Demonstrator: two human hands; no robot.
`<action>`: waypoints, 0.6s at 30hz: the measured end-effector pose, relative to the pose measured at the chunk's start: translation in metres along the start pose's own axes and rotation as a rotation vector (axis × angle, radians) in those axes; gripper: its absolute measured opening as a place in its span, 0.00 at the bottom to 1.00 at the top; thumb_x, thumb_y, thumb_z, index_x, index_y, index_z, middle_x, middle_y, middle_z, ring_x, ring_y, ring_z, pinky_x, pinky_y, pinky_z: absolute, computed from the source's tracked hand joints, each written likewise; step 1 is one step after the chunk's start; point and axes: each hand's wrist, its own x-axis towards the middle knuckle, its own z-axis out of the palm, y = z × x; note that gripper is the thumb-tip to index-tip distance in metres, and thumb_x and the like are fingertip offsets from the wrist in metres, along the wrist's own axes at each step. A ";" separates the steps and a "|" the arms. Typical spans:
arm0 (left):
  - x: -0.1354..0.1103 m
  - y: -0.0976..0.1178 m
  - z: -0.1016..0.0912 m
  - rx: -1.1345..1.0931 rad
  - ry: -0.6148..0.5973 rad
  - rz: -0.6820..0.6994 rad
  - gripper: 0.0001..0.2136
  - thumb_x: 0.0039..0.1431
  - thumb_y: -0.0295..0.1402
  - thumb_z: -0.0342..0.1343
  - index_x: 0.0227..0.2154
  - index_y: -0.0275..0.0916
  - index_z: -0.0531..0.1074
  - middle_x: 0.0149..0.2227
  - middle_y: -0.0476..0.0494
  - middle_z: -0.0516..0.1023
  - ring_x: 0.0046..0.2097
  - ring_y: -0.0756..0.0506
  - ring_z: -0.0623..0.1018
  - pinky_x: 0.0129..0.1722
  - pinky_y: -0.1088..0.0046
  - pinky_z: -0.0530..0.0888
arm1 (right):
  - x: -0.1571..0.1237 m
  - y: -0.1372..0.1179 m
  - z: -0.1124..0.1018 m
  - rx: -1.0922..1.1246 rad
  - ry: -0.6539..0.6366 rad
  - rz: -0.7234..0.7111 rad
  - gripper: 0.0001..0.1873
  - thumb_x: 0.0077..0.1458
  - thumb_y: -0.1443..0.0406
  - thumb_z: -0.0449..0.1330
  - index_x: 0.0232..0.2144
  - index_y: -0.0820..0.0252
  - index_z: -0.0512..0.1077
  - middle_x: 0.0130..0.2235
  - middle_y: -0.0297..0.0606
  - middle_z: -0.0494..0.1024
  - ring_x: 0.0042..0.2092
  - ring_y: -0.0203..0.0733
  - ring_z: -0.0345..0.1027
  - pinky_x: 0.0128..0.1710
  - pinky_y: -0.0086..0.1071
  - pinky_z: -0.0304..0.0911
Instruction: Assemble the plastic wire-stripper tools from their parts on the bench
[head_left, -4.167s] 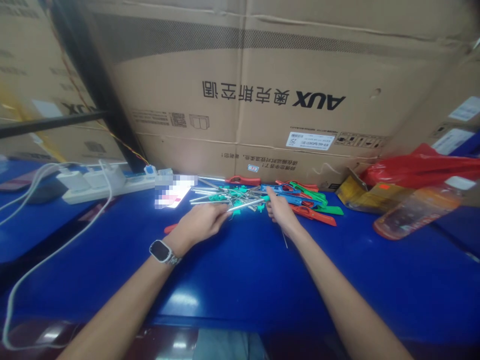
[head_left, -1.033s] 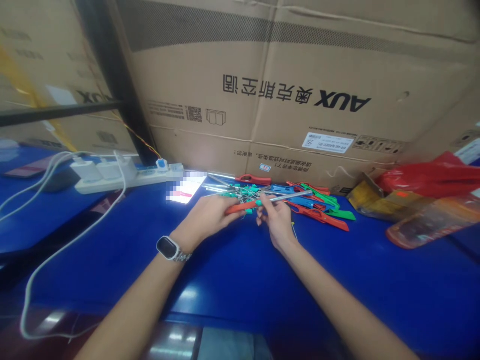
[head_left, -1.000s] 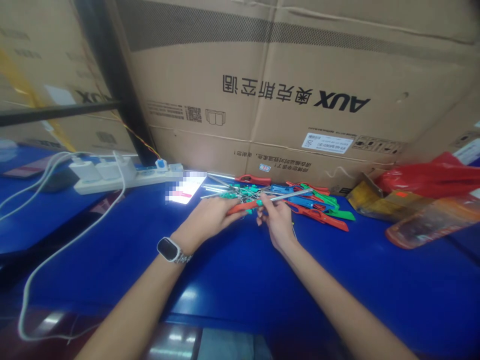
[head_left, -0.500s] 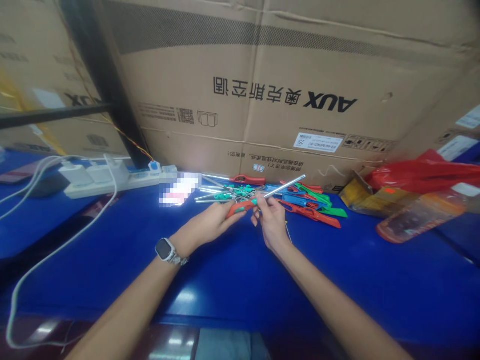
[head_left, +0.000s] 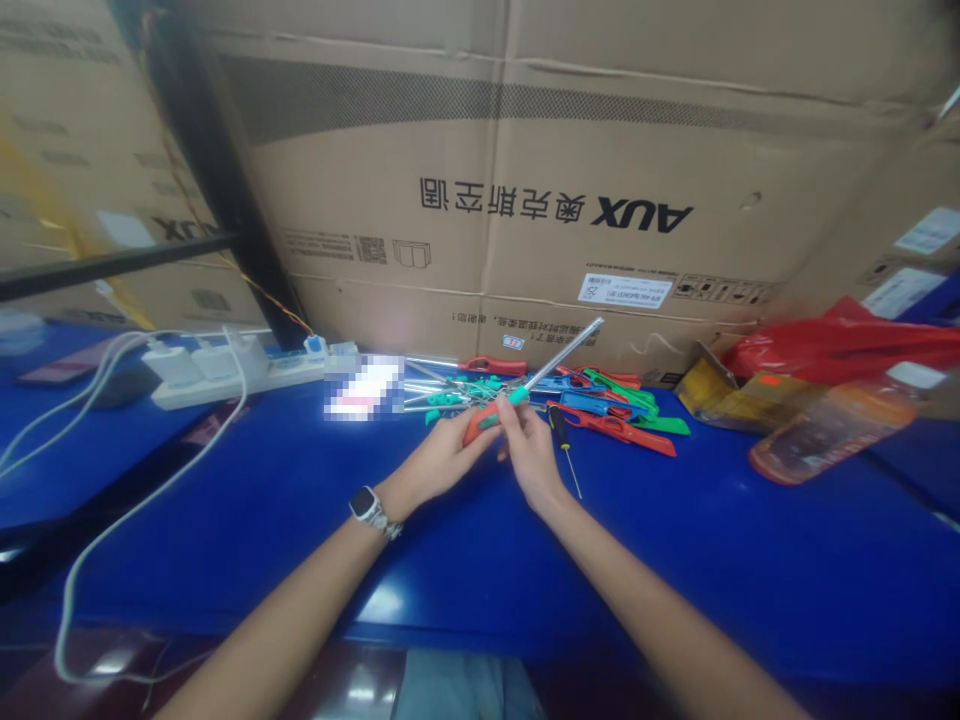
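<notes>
Lifted off the pile since earlier, metal rod (head_left: 564, 349) with teal collar now angles up over the bench (head_left: 480, 540), right hand (head_left: 525, 450) pinching its base, left hand (head_left: 442, 462) closed on red handle (head_left: 478, 424); light, stiff, slick — grip the plastic.

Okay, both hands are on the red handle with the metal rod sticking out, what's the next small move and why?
Probably push the silver metal rod further into the red plastic handle. The left hand grips the handle, the right hand pinches the rod's green collar at the handle's mouth, and the rod tilts up, clear of the pile of tools.
</notes>
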 end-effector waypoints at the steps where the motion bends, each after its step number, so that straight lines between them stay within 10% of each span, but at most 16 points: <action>1: 0.001 0.000 0.004 -0.033 0.015 0.016 0.15 0.68 0.41 0.49 0.50 0.38 0.71 0.42 0.44 0.79 0.42 0.43 0.78 0.46 0.66 0.74 | -0.003 0.000 0.000 -0.053 -0.017 -0.046 0.20 0.57 0.47 0.59 0.36 0.59 0.72 0.33 0.36 0.73 0.33 0.39 0.67 0.29 0.30 0.66; 8: 0.000 0.003 0.011 -0.128 -0.008 0.215 0.20 0.63 0.31 0.52 0.57 0.40 0.66 0.57 0.37 0.71 0.58 0.40 0.71 0.59 0.60 0.68 | -0.011 0.002 -0.001 -0.320 -0.106 -0.225 0.14 0.61 0.56 0.56 0.45 0.57 0.67 0.45 0.41 0.75 0.47 0.45 0.70 0.50 0.39 0.65; 13: -0.005 0.009 -0.012 0.038 0.022 0.079 0.07 0.62 0.35 0.54 0.35 0.38 0.75 0.37 0.44 0.78 0.40 0.44 0.76 0.45 0.65 0.74 | -0.004 0.002 -0.020 -0.272 -0.177 -0.120 0.14 0.61 0.56 0.57 0.45 0.57 0.67 0.37 0.36 0.78 0.37 0.44 0.74 0.41 0.36 0.68; 18: 0.020 0.015 -0.016 -0.279 0.329 -0.156 0.18 0.61 0.48 0.55 0.38 0.37 0.76 0.31 0.47 0.76 0.32 0.48 0.74 0.33 0.72 0.73 | -0.010 -0.004 -0.033 -0.464 -0.224 -0.165 0.19 0.57 0.61 0.59 0.51 0.54 0.68 0.42 0.37 0.80 0.42 0.46 0.75 0.45 0.37 0.67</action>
